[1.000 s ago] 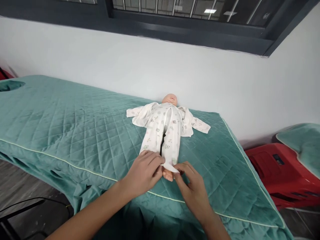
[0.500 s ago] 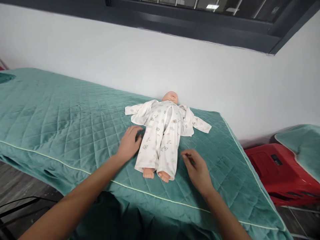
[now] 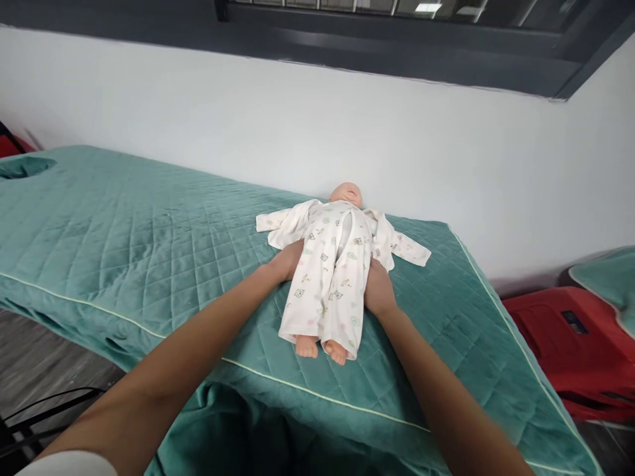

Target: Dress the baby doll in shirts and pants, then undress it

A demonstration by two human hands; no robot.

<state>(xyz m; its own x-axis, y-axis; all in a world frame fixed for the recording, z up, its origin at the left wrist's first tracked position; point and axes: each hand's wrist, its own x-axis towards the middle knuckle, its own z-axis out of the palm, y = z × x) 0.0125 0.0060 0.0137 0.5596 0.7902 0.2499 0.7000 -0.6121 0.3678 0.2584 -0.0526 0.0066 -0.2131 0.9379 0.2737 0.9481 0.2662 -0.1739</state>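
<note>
A baby doll (image 3: 347, 192) lies on its back, head toward the wall, on a green quilted bed cover. White patterned trousers (image 3: 322, 284) cover its legs, with a split at the crotch. Bare doll feet (image 3: 306, 346) stick out of the cuffs. A white patterned top (image 3: 292, 223) lies spread at both sides of the body, sleeves stretched outward. Against the trousers' left side is my left hand (image 3: 290, 259), its fingers hidden behind the doll and cloth. My right hand (image 3: 379, 288) touches the opposite side at hip height, fingers mostly out of sight there too.
The green quilted bed (image 3: 149, 225) stretches far to the left and has a face hole (image 3: 24, 166). Behind it rises a white wall (image 3: 446, 145) under a dark window frame (image 3: 377, 49). A red plastic chair (image 3: 570, 344) stands beyond the bed's right end.
Both hands have moved forward and inward, from beside the doll's legs to contact at its hips. The doll still lies on the bed; the view has shifted slightly.
</note>
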